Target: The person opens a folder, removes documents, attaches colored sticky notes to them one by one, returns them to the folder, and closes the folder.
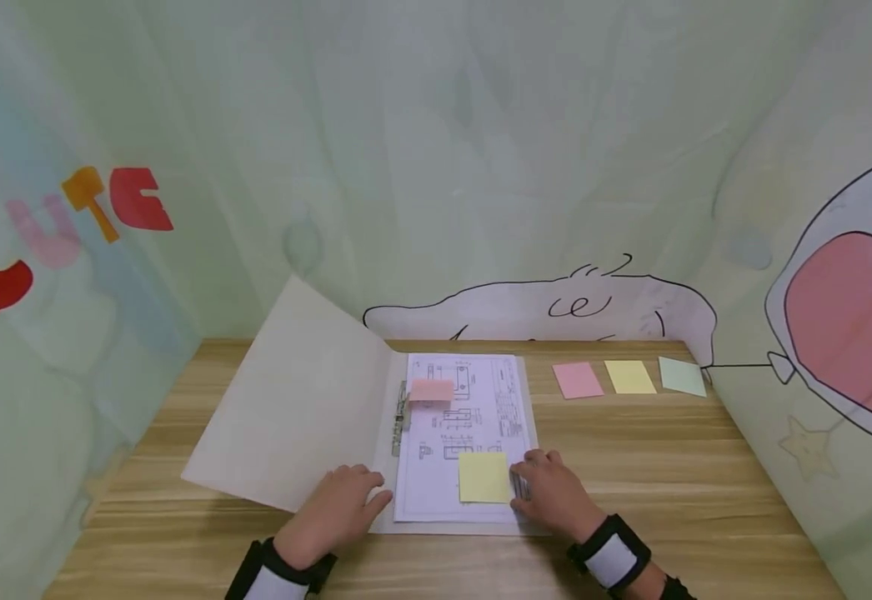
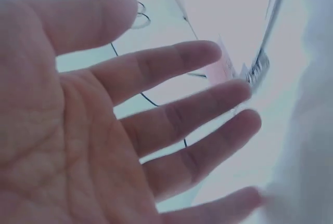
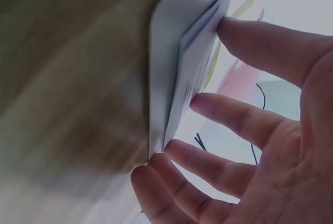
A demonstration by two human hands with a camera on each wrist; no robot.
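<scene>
A white folder [image 1: 301, 408] lies with its cover swung up to the left. On its right side is a stack of printed drawing sheets [image 1: 424, 492], beside a metal clip [image 1: 398, 429]. A pink sticky note [image 1: 432, 390] sits at the sheets' upper left, and a yellow sticky note [image 1: 483, 477] near their lower right. My left hand [image 1: 340, 504] is at the cover's lower edge, its fingers spread and straight in the left wrist view. Along the sheets' right edge, my right hand [image 1: 556, 496] rests its fingertips; its thumb [image 3: 270, 44] touches that edge too.
Pink [image 1: 578, 380], yellow [image 1: 629, 377] and pale green [image 1: 681, 376] sticky notes lie in a row at the back right of the wooden table [image 1: 654, 475]. A printed cloth backdrop [image 1: 481, 167] encloses the table behind and at both sides.
</scene>
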